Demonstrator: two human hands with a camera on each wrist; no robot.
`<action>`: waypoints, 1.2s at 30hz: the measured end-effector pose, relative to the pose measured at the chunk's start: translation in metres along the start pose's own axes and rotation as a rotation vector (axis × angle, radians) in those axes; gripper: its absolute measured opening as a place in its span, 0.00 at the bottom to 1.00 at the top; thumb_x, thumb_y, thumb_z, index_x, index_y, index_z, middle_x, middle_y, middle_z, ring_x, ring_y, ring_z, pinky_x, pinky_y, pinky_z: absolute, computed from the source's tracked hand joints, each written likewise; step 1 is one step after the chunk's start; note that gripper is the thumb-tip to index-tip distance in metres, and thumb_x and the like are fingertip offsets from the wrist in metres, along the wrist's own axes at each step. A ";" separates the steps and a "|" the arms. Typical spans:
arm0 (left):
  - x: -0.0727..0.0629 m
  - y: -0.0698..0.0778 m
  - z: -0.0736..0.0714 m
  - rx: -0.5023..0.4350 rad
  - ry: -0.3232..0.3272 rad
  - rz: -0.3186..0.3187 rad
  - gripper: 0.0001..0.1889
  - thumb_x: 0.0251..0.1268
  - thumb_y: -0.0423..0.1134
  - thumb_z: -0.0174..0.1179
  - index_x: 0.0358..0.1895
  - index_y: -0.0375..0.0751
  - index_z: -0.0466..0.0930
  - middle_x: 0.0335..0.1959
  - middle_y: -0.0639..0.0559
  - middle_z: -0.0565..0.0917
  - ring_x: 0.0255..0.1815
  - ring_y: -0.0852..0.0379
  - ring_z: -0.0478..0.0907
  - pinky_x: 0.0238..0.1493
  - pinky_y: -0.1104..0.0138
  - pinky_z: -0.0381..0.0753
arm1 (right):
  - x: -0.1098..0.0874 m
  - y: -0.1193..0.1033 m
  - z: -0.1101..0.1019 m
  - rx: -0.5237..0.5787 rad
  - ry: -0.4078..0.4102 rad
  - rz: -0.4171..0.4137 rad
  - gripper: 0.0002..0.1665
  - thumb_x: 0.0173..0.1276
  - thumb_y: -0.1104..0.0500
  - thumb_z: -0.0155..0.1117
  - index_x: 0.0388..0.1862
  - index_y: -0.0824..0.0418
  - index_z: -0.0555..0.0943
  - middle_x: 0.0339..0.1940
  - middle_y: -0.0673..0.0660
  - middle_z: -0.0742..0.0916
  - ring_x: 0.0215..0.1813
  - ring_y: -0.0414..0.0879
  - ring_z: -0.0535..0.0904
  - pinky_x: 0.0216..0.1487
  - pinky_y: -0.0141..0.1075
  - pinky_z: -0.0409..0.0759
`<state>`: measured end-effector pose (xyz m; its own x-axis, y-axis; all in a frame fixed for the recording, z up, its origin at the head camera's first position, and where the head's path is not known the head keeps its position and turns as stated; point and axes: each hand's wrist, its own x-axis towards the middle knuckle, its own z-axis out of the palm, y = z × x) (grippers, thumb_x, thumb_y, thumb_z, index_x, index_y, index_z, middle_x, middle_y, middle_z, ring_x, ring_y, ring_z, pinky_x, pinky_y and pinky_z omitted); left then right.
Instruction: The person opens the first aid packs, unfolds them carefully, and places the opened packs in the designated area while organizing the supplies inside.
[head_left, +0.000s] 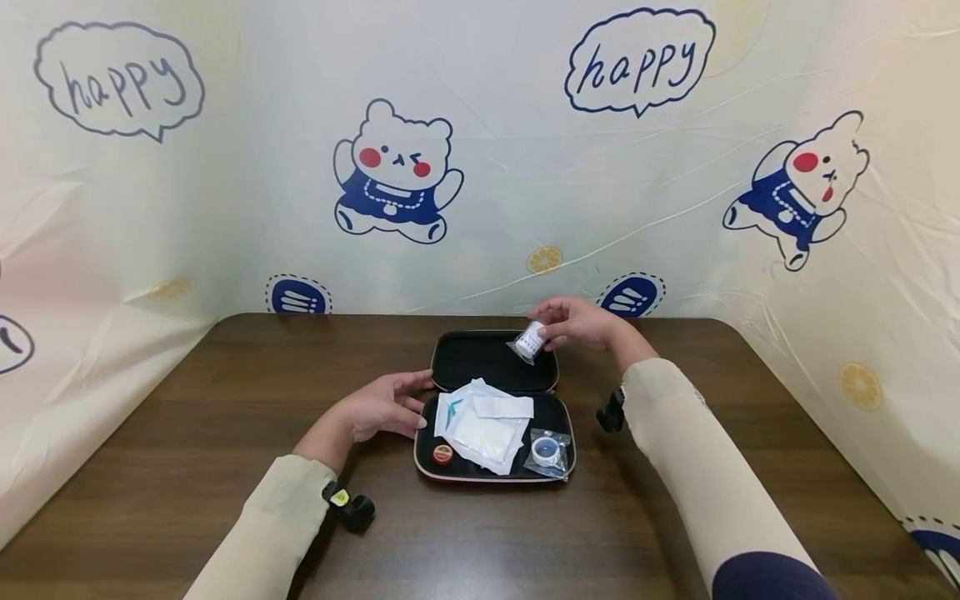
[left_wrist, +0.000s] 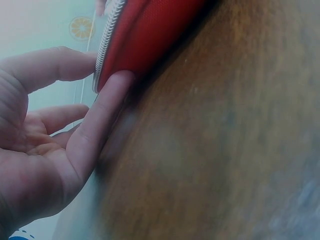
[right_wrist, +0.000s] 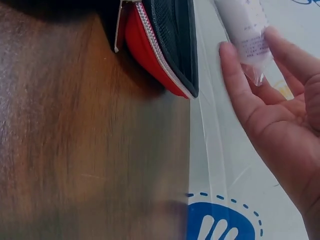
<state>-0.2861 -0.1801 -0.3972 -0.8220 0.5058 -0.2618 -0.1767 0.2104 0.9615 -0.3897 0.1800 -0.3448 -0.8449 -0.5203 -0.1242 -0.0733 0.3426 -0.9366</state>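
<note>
My right hand (head_left: 581,323) pinches a white rolled bandage in a clear wrapper (head_left: 529,342), which hangs tilted above the lid of an open case; printing shows on its wrapper (right_wrist: 255,47). That case (head_left: 491,332) has a black inside, a red shell (left_wrist: 150,35) and a zipped edge. At its left side my left hand (head_left: 378,407) holds the edge, with thumb and finger on the zip rim and red shell. White flat packets (head_left: 487,433) lie piled in the near half. Beside them are a wrapped tape roll (head_left: 546,452) and a small red round tin (head_left: 442,454).
The case stands on a brown wooden table (head_left: 420,542). Behind and beside the table hangs a pale printed cloth (head_left: 495,183) with cartoon bears. A dark wrist camera (head_left: 356,512) sits on the left wrist, another camera (head_left: 611,412) on the right.
</note>
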 end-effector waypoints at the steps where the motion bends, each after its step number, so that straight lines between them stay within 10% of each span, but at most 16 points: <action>1: 0.000 0.000 0.000 0.000 0.001 0.000 0.46 0.55 0.21 0.65 0.76 0.35 0.50 0.73 0.33 0.57 0.53 0.45 0.74 0.49 0.54 0.83 | 0.002 0.001 0.000 -0.001 0.021 -0.006 0.23 0.68 0.70 0.61 0.62 0.66 0.74 0.56 0.67 0.78 0.54 0.59 0.75 0.57 0.53 0.78; 17: 0.000 0.000 -0.001 0.012 0.004 0.004 0.46 0.55 0.22 0.64 0.76 0.34 0.49 0.73 0.33 0.56 0.52 0.45 0.74 0.49 0.55 0.83 | 0.021 0.009 0.010 -0.031 0.299 -0.050 0.27 0.63 0.75 0.63 0.62 0.73 0.71 0.57 0.71 0.78 0.54 0.60 0.77 0.54 0.48 0.81; 36: -0.001 -0.001 0.003 0.060 0.053 -0.009 0.43 0.54 0.23 0.64 0.75 0.37 0.56 0.69 0.35 0.62 0.44 0.48 0.76 0.46 0.57 0.84 | 0.022 0.015 0.019 -0.325 0.305 -0.007 0.20 0.67 0.68 0.64 0.58 0.65 0.79 0.55 0.66 0.79 0.53 0.56 0.74 0.55 0.47 0.79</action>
<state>-0.2838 -0.1785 -0.3984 -0.8484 0.4587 -0.2642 -0.1527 0.2658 0.9519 -0.3992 0.1581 -0.3677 -0.9578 -0.2858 0.0297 -0.2012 0.5930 -0.7797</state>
